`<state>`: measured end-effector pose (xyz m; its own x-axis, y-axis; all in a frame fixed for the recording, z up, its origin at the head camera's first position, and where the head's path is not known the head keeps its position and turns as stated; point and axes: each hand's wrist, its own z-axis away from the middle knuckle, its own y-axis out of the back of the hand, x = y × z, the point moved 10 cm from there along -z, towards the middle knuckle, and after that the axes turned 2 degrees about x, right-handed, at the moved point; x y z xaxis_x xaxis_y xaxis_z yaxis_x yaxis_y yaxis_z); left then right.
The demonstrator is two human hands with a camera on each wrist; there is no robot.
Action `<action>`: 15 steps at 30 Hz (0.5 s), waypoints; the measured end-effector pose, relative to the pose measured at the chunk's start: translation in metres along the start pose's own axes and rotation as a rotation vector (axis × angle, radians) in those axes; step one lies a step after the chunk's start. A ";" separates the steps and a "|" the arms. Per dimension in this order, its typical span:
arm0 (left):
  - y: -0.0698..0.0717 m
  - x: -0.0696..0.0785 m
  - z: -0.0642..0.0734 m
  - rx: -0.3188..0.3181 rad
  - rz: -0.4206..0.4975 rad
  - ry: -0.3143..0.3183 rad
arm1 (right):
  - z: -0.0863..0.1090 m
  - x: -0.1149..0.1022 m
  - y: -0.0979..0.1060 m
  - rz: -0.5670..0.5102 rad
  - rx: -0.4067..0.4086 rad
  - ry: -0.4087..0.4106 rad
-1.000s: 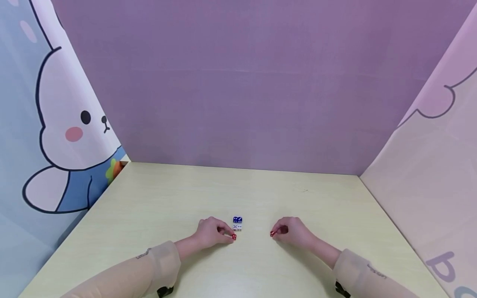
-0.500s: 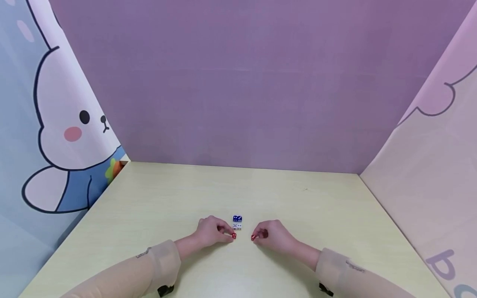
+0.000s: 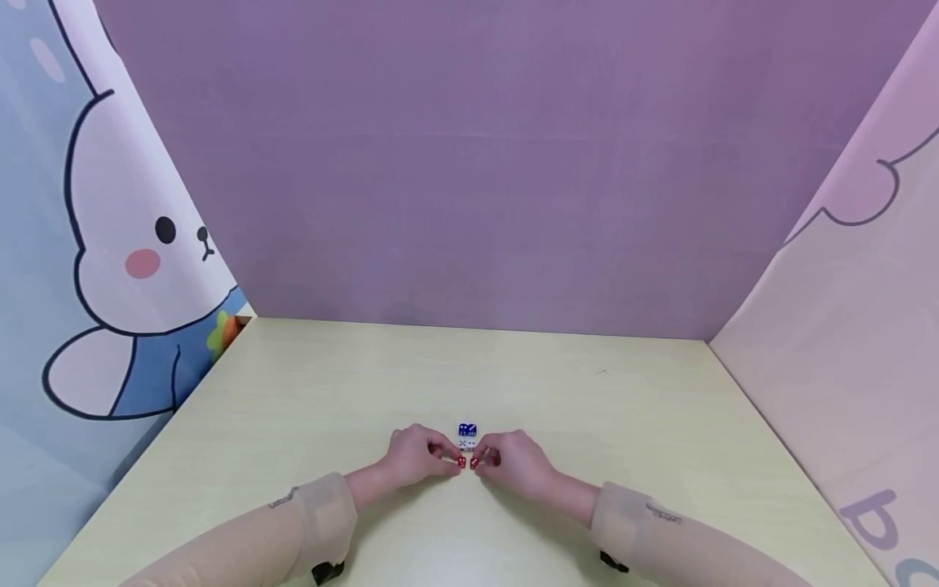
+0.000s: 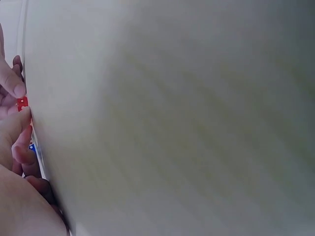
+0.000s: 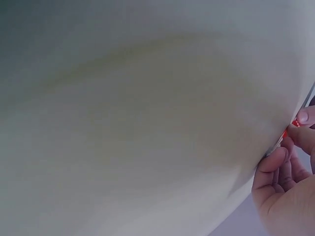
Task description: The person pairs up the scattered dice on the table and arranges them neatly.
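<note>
In the head view my left hand point(image 3: 421, 452) pinches a red die point(image 3: 461, 462) between thumb and forefinger, low over the table. Facing it from the other side, my right hand point(image 3: 517, 461) pinches a second red die point(image 3: 474, 463). Only a narrow gap parts the two red dice. Just behind them sit white dice point(image 3: 467, 444) side by side, and blue dice point(image 3: 467, 430) stand right behind the white ones. The left wrist view shows a bit of red die point(image 4: 22, 102) by the fingertips. Fingers partly hide the red die point(image 5: 296, 123) in the right wrist view.
The pale wooden table point(image 3: 352, 375) spreads around both hands. A purple panel point(image 3: 469, 163) rises along its back edge. Printed cloths stand at both sides, the left one with a rabbit point(image 3: 154, 212).
My right hand has moved left across the table with its red die, up close to the other red die. The left hand has stayed in place, still pinching its die.
</note>
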<state>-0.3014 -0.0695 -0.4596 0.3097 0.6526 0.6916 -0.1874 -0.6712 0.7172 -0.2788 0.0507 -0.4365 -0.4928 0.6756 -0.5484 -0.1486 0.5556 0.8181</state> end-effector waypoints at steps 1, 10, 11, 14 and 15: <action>0.000 0.001 0.000 0.003 -0.003 -0.002 | -0.001 -0.001 0.000 0.005 0.005 0.002; 0.001 0.002 0.001 0.020 -0.011 -0.012 | -0.003 -0.004 -0.003 0.034 0.014 0.002; 0.001 0.002 0.001 0.020 -0.008 -0.012 | -0.003 -0.004 -0.002 0.031 0.014 0.004; 0.000 0.000 0.001 0.012 0.010 -0.009 | -0.002 -0.002 -0.002 0.005 0.004 -0.010; 0.000 -0.001 0.001 0.008 0.020 -0.005 | -0.002 -0.002 -0.001 -0.007 0.001 -0.017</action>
<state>-0.3007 -0.0701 -0.4604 0.3102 0.6372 0.7055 -0.1858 -0.6872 0.7023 -0.2791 0.0481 -0.4363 -0.4771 0.6800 -0.5568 -0.1513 0.5606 0.8142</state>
